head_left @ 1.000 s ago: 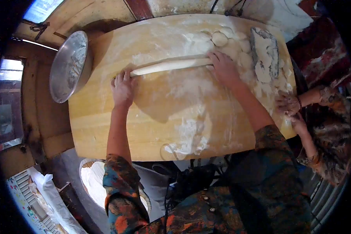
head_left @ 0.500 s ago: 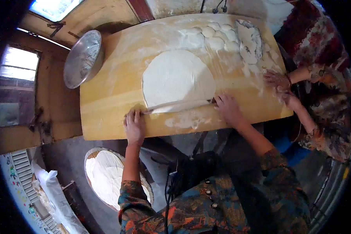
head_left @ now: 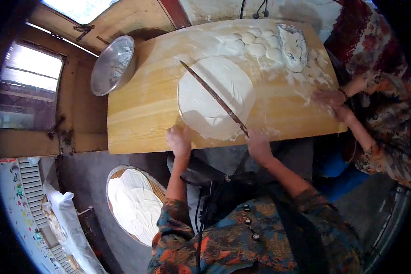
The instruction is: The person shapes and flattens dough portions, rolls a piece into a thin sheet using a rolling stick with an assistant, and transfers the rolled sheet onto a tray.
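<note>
A long, thin rolling pin (head_left: 217, 99) slants across a round, flat sheet of dough (head_left: 201, 112) on the wooden board. My right hand (head_left: 259, 147) is closed around the pin's near end, at the board's front edge. The pin's far end points to the upper left, past the dough's rim. By the near left edge of the dough is my left hand (head_left: 179, 141), its fingers blurred and partly hidden. Whether it pinches the dough I cannot tell.
Floury dough balls (head_left: 256, 49) lie at the back of the board (head_left: 141, 123), beside a flour-dusted slab (head_left: 292, 48). A metal bowl (head_left: 113, 66) stands left. Another person's hands (head_left: 331, 100) rest at the right edge. Below, a round tray (head_left: 157, 185) holds dough sheets.
The rolling pin has come off the dough's near edge and swung into a diagonal, now held by my right hand alone. The near edge lies flat. My left hand has left the pin.
</note>
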Demonstrator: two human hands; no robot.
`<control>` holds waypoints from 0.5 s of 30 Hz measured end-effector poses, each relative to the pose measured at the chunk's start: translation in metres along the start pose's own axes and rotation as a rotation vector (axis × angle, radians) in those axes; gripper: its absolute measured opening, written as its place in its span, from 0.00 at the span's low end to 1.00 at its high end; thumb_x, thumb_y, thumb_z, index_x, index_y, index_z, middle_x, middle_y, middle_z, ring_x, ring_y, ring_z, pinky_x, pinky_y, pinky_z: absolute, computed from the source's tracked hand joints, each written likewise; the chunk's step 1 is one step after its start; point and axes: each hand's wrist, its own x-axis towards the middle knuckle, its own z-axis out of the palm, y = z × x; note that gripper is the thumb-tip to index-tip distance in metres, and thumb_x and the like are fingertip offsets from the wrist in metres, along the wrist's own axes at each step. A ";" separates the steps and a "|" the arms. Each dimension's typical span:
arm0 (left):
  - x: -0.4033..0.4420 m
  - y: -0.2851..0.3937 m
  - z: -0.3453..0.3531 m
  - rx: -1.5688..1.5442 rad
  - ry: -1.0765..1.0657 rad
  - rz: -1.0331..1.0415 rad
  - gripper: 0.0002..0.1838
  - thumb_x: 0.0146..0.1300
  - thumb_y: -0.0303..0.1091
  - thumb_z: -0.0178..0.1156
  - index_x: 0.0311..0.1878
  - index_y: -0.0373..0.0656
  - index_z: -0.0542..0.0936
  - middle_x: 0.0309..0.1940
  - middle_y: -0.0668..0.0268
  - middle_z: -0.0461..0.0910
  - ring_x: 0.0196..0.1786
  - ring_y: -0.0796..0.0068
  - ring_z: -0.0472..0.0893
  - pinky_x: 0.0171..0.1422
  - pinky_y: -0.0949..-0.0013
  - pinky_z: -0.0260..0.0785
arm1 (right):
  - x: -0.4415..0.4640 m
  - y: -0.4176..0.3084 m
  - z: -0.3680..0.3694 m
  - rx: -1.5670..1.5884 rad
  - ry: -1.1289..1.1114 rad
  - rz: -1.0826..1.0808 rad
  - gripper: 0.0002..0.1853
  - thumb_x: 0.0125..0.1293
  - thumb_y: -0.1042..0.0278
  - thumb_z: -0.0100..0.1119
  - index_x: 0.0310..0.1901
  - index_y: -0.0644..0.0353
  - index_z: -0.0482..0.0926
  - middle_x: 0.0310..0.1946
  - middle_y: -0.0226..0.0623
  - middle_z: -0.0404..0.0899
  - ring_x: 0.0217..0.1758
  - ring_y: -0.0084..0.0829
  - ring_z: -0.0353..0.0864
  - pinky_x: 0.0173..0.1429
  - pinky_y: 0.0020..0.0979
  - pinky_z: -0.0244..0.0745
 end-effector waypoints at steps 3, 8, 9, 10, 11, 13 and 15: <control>-0.001 0.034 0.005 -0.041 -0.059 -0.219 0.23 0.54 0.45 0.66 0.45 0.35 0.78 0.42 0.48 0.75 0.48 0.45 0.75 0.52 0.49 0.69 | -0.007 -0.010 0.012 0.104 -0.045 0.031 0.21 0.60 0.70 0.53 0.56 0.64 0.74 0.36 0.45 0.75 0.41 0.45 0.76 0.45 0.42 0.75; -0.004 0.038 0.013 -0.009 -0.014 -0.159 0.22 0.54 0.46 0.65 0.40 0.33 0.79 0.38 0.49 0.77 0.44 0.44 0.77 0.49 0.49 0.70 | 0.002 -0.029 -0.021 0.001 -0.144 -0.103 0.24 0.59 0.71 0.51 0.58 0.65 0.72 0.37 0.44 0.74 0.40 0.44 0.77 0.44 0.38 0.77; -0.003 0.035 0.015 0.011 -0.025 -0.150 0.22 0.54 0.45 0.65 0.39 0.32 0.79 0.37 0.49 0.78 0.42 0.44 0.78 0.48 0.49 0.71 | 0.003 -0.030 -0.023 0.032 -0.154 -0.094 0.24 0.59 0.71 0.51 0.58 0.65 0.72 0.37 0.44 0.74 0.40 0.44 0.77 0.44 0.38 0.77; 0.000 0.036 0.009 -0.074 -0.063 -0.169 0.20 0.55 0.43 0.65 0.38 0.32 0.79 0.36 0.51 0.79 0.38 0.47 0.79 0.45 0.52 0.72 | 0.004 -0.031 -0.024 0.062 -0.163 -0.083 0.24 0.59 0.72 0.51 0.58 0.65 0.72 0.37 0.45 0.74 0.40 0.44 0.77 0.44 0.38 0.77; 0.003 0.038 0.003 -0.158 -0.103 -0.187 0.19 0.56 0.42 0.65 0.37 0.31 0.79 0.35 0.52 0.80 0.35 0.50 0.80 0.42 0.54 0.74 | 0.005 -0.031 -0.024 0.092 -0.172 -0.069 0.23 0.59 0.72 0.51 0.58 0.65 0.72 0.38 0.45 0.74 0.40 0.44 0.77 0.44 0.38 0.77; 0.007 0.041 0.005 -0.468 -0.157 -0.307 0.16 0.58 0.38 0.64 0.37 0.30 0.79 0.33 0.56 0.81 0.29 0.57 0.81 0.37 0.59 0.75 | 0.003 -0.029 -0.020 0.170 -0.160 0.009 0.23 0.59 0.72 0.51 0.58 0.65 0.72 0.38 0.45 0.75 0.41 0.44 0.77 0.44 0.39 0.77; 0.012 0.042 0.012 -0.913 -0.183 -0.523 0.13 0.60 0.33 0.63 0.38 0.29 0.79 0.32 0.60 0.81 0.24 0.65 0.80 0.32 0.66 0.76 | 0.000 -0.030 -0.017 0.191 -0.135 0.036 0.22 0.60 0.73 0.51 0.58 0.64 0.73 0.36 0.44 0.74 0.39 0.43 0.77 0.41 0.39 0.76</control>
